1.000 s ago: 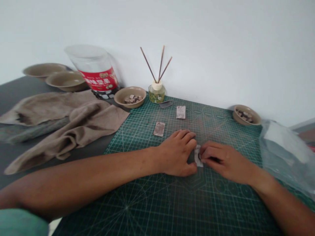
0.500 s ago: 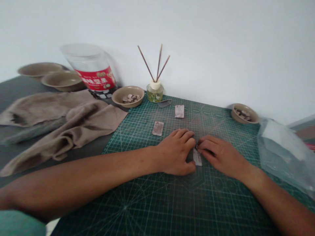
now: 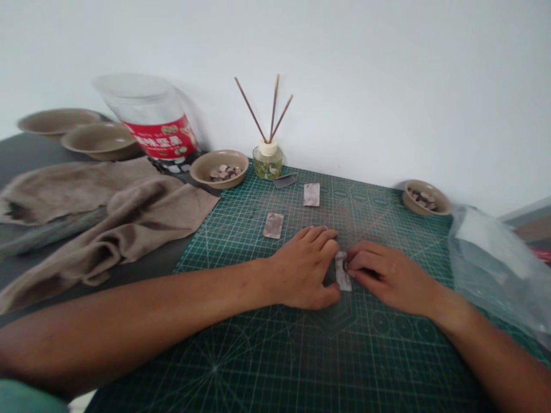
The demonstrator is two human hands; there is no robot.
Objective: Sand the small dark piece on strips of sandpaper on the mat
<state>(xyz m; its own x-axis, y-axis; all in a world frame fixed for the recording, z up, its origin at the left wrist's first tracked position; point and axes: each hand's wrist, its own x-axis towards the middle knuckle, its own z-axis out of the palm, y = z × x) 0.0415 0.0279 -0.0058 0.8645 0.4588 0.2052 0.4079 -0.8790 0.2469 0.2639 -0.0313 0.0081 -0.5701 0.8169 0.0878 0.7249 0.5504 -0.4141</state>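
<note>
My left hand [image 3: 306,268] lies palm down on the green cutting mat [image 3: 258,338], its thumb and fingers apart beside the left edge of a small greyish rectangular piece [image 3: 343,278]. From the right, my right hand [image 3: 381,272] reaches over that piece with thumb and fingertips pinched together at its right edge. Something small and dark shows at the fingertips, too small to make out. Two similar rectangles, one brownish [image 3: 273,225] and one pale [image 3: 311,194], lie farther back on the mat.
Bowls of small pieces stand at the back left [image 3: 219,170] and right [image 3: 426,198]. A reed diffuser [image 3: 267,160], dark flat piece [image 3: 285,180] and plastic jar [image 3: 161,137] are near the wall. Brown cloth [image 3: 146,212] lies left, a plastic bag [image 3: 495,269] right.
My right fingertips have moved slightly down along the rectangular piece, uncovering its upper end. My left hand stays beside it. The whole view has shifted a little.
</note>
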